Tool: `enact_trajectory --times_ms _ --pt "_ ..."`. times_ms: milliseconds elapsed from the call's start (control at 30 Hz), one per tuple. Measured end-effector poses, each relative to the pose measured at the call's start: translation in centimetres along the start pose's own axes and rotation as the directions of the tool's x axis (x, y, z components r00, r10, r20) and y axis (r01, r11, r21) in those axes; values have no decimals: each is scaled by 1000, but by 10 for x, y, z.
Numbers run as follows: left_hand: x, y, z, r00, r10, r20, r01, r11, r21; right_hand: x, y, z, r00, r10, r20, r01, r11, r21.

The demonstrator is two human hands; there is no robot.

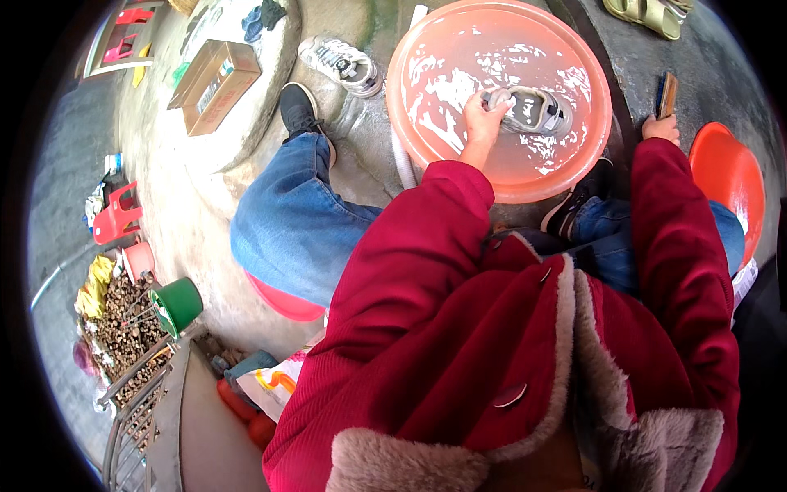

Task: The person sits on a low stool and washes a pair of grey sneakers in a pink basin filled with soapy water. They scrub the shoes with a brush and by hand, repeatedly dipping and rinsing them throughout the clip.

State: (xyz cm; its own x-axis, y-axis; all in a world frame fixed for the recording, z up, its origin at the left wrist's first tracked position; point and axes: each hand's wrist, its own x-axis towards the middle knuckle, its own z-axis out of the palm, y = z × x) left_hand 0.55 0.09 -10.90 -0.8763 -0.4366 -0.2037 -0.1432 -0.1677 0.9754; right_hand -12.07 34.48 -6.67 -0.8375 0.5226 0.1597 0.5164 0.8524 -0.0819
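Note:
A large pink plastic basin [501,184] with cloudy water stands in front of me. In it lies a grey sneaker [533,114], its opening facing up, and my left hand [484,120] pinches one end of it. My right hand [661,129] is to the right of the basin, closed around a wooden scrubbing brush [668,97] with dark bristles on its left side. The brush stands out beyond my fingers, near the ground. Outside the basin, to its left, a second grey sneaker [344,66] rests on the wet concrete.
A red plastic basin [731,178] leans beside my right leg. Olive sandals [645,15] lie at the top right. An open cardboard box [224,92] sits on a pale stone slab at the left. A white corrugated hose [403,160] runs by the pink basin's left side.

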Motion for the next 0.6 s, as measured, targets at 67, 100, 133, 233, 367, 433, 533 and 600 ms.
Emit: enact_trajectory --times_ms 67,100,133,233,367,433,533,600 --pt "0 -1 0 996 77 -40 -71 987 143 8 -5 6 999 39 -5 -38 997 62" --pt "1 0 1 994 80 -69 -68 984 162 10 -9 1 998 60 -9 -59 994 91" --pt "1 1 1 992 84 -97 -66 982 180 8 -13 -3 993 114 21 -116 963 243" --pt "0 1 -1 978 105 -182 -60 970 237 -21 -53 -23 961 225 163 -276 721 635" --pt "0 12 6 947 221 -232 -122 919 375 -100 -107 -67 861 -488 146 121 475 871" --pt "5 12 12 936 268 -228 -164 905 392 -150 -120 -75 659 -752 -6 279 237 931" --pt "25 -29 -13 899 247 -362 -241 969 61 -223 -123 -115 490 -837 245 239 399 885" --pt "26 -30 -7 918 199 -344 -204 979 22 -232 -119 -117 458 -819 345 254 492 833"
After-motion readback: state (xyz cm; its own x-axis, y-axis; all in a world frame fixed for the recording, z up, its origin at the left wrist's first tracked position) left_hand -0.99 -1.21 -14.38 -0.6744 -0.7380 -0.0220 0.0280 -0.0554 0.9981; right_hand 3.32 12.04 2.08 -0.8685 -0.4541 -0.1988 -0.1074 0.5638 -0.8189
